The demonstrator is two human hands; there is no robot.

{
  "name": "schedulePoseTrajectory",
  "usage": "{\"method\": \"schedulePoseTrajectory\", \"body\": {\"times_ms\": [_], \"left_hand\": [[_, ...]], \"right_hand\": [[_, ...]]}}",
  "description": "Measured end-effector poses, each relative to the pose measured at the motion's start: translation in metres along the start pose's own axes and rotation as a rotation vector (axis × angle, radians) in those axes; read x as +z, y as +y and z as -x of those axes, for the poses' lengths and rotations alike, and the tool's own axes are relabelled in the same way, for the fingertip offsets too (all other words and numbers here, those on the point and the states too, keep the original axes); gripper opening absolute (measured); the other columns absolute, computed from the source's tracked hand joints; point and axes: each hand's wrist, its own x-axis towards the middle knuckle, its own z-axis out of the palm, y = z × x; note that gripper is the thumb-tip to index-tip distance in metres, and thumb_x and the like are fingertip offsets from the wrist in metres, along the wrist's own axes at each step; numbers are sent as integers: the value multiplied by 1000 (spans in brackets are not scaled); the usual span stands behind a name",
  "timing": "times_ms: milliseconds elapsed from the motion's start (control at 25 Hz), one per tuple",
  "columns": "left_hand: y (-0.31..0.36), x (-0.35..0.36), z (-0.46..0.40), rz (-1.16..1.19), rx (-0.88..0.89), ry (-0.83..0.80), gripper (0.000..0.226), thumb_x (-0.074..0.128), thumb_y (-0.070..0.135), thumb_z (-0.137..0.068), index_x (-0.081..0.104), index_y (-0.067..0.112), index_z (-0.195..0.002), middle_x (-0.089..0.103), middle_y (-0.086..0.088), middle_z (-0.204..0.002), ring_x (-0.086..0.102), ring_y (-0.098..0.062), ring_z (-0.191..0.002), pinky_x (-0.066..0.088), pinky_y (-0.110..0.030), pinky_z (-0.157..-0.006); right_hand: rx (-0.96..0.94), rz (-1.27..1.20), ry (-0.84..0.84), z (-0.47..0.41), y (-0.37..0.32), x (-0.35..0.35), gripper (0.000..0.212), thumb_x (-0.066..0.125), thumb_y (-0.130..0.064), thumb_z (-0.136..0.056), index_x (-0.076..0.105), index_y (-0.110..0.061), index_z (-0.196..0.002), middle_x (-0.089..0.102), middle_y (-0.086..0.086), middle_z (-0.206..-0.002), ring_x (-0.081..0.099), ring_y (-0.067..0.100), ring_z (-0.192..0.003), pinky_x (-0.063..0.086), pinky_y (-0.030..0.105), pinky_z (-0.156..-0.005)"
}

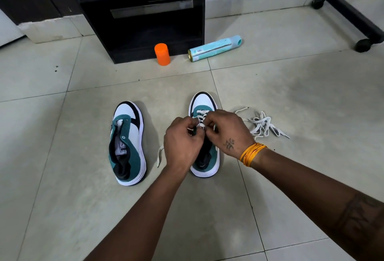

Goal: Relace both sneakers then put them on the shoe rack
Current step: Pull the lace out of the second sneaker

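Both forearms reach fwd & down over the tiled floor (291,98), meeting above the right-hand sneaker (204,156). Left hand (182,142), back of hand up, fingers curled w/ tips pinching the white lace (201,115) at the eyelets. Right hand (226,131) mirrors it, fingers curled in, pinching the same lace from the other side; orange thread bands (251,153) wrap its wrist, small tattoo on the back of the hand.

Black cabinet (143,17) stands at the far side against the wall.

Right-hand sneaker: teal/white/black, toe pointing away, sits on the floor under both hands, lace crossed thru the front eyelets only; one loose end trails on the floor left of it. Left-hand sneaker (127,142), same colours, lies beside it to the left, apart, no lace in it, tongue open.

Pale blue spray can (215,48) lies on its side in front of the cabinet's right corner. Spare white lace (260,124) sits in a loose heap just right of the laced sneaker. Orange container (162,54) stands upright left of the can
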Motion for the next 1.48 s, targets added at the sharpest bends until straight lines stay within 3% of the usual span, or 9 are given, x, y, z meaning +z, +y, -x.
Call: {"method": "schedulePoseTrajectory", "body": {"times_ms": [120, 280, 520, 680, 760, 920, 1200, 1400, 1480], "left_hand": [[5, -2, -7, 34, -91, -28, 3, 75, 23, -81, 77, 24, -79, 74, 13, -81, 70, -6, -77, 55, -30, -77], [1, -6, -17, 510, -519, -127, 7, 74, 23, -68, 77, 18, -71, 76, 1, -74, 67, -16, -71, 57, -37, -75], [12, -6, -12, 221, -305, -143, 5, 72, 15, -81, 74, 19, -78, 72, 9, -72, 63, -1, -63, 50, -19, -67], [17, -15, -14, 628, -541, -177, 13, 63, 2, -89, 67, 12, -82, 65, 4, -64, 55, -5, -54, 47, -24, -59], [18, -19, -14, 672, -495, -239, 14, 63, -3, -90, 68, 10, -93, 70, 1, -72, 57, -3, -54, 46, -21, -54], [23, -23, -17, 495, -335, -381, 29, 65, -1, -86, 72, 16, -107, 70, 0, -78, 58, -6, -58, 47, -23, -55], [-8, -50, -39, 256, -241, -445, 16, 79, 29, -73, 79, 30, -89, 76, -2, -84, 62, -14, -70, 47, -31, -61], [-28, -43, -44, 225, -420, -103, 23, 69, 32, -95, 71, 15, -79, 73, -2, -67, 55, -23, -47, 53, -37, -53], [-41, -44, -42, -25, -378, -69, 17, 64, 34, -92, 72, 19, -89, 78, -1, -81, 69, -29, -65, 59, -39, -68]], "right_hand": [[90, -96, 40, -1, 2, 6, 6, 62, -17, -83, 59, -22, -84, 61, -6, -80, 58, 18, -72, 47, 35, -66], [397, -416, 65, 5, 11, 10, 11, 62, -15, -86, 62, -26, -82, 65, -10, -74, 63, 12, -64, 55, 35, -68], [139, -240, 29, 4, 2, -2, 15, 66, -12, -81, 70, -20, -93, 66, -6, -91, 55, -1, -73, 48, 24, -74], [499, -635, 18, 1, -3, -9, 9, 62, -1, -88, 67, -8, -86, 63, 2, -70, 57, 16, -57, 53, 36, -59], [539, -712, -37, 2, -4, -14, 11, 59, 2, -90, 66, -6, -88, 61, 5, -70, 57, 20, -55, 52, 36, -55], [456, -701, -106, 3, -7, -20, 19, 58, 6, -85, 66, -10, -91, 61, -4, -69, 55, 20, -54, 51, 35, -52], [359, -390, -225, 6, 18, -41, 23, 78, -13, -75, 71, -30, -89, 59, -8, -67, 54, 10, -62, 47, 30, -61], [336, -296, -52, 9, 19, -34, 25, 71, -33, -94, 65, -20, -74, 63, -5, -62, 52, 4, -52, 46, 30, -60], [359, -254, -74, 13, 23, -36, 20, 69, -28, -94, 67, -18, -77, 66, -10, -68, 57, 0, -57, 47, 31, -65]]}}
